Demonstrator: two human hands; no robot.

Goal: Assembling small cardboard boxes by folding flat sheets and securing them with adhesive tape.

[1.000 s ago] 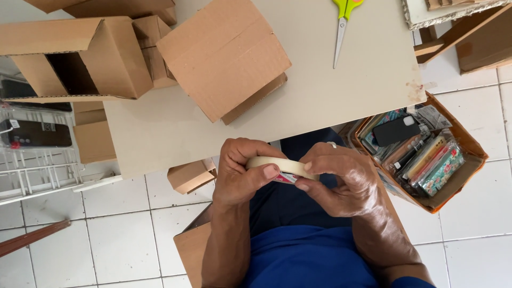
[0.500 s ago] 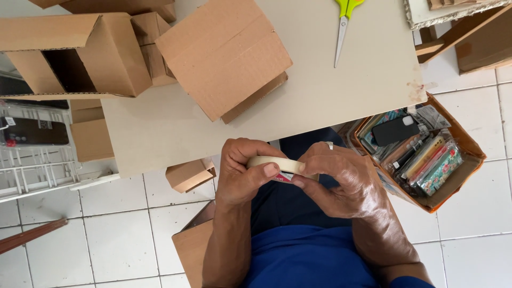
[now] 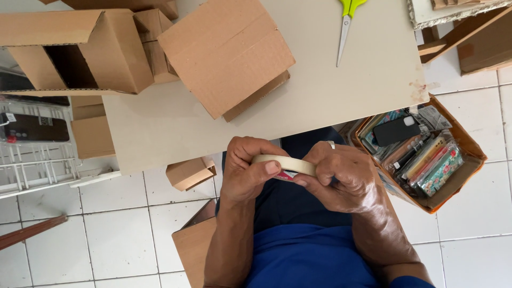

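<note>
A roll of cream masking tape [image 3: 285,162] is held between both hands over my lap, just below the near edge of the table. My left hand [image 3: 246,173] wraps around its left side with the thumb pressed on the outer face. Fingertips of my right hand [image 3: 341,176] pinch the roll's right side. On the beige table [image 3: 330,101] a closed cardboard box [image 3: 226,53] lies tilted, and a larger open box [image 3: 74,50] stands to its left.
Scissors with green handles [image 3: 345,26] lie at the table's far side. An orange box of phone cases [image 3: 421,152] sits on the tiled floor at right. A white wire rack [image 3: 32,160] stands at left. Small cardboard boxes [image 3: 189,173] lie on the floor beneath the table.
Both hands have stayed on the tape roll in nearly the same place; the fingers shifted slightly along its edge.
</note>
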